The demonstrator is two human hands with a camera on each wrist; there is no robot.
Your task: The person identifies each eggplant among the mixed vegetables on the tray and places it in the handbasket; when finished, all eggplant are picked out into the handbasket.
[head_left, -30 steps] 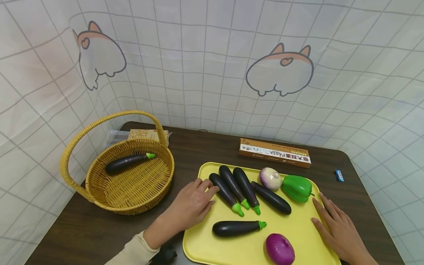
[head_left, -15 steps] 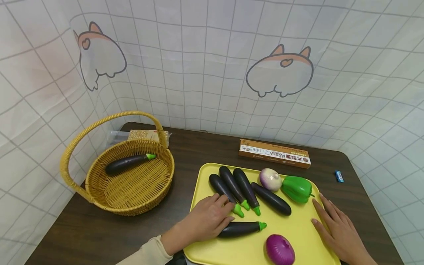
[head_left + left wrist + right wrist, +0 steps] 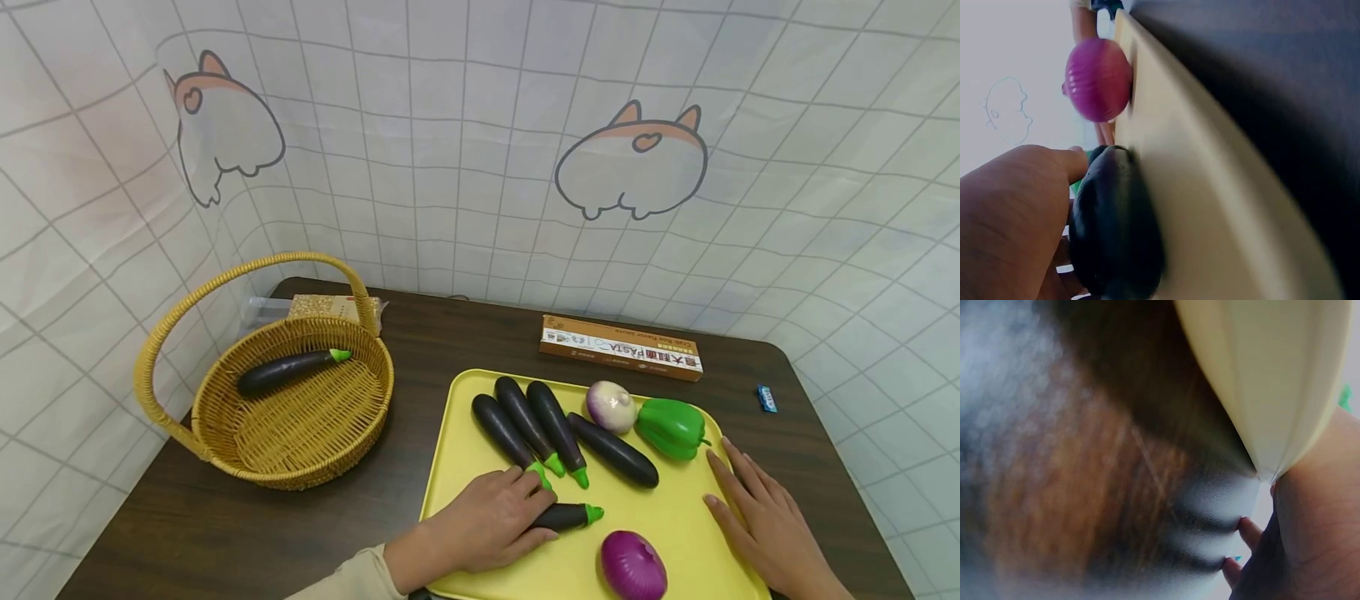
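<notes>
On the yellow tray point(image 3: 693, 533), my left hand point(image 3: 487, 521) curls over the nearest eggplant point(image 3: 564, 517), hiding its thick end; its green stem end points right. In the left wrist view, thumb and fingers lie about this dark eggplant point(image 3: 1119, 225), which appears low against the tray. Several other eggplants point(image 3: 615, 450) lie behind, the leftmost with its stem close to my left fingers. My right hand point(image 3: 768, 521) rests at the tray's right edge, fingers extended. A purple onion point(image 3: 633, 565) sits between the hands, nearer the front.
A white-purple onion point(image 3: 611, 407) and green bell pepper point(image 3: 672, 427) occupy the tray's back. Left of it stands a tall-handled wicker basket point(image 3: 315, 473) holding one eggplant point(image 3: 283, 372). Behind are a pasta box point(image 3: 621, 348), a bag of grains point(image 3: 326, 307) and a small blue packet point(image 3: 767, 398).
My left hand has moved from beside the leftmost eggplant, right and toward the front, onto the nearest eggplant. The right hand has stayed at the tray's edge.
</notes>
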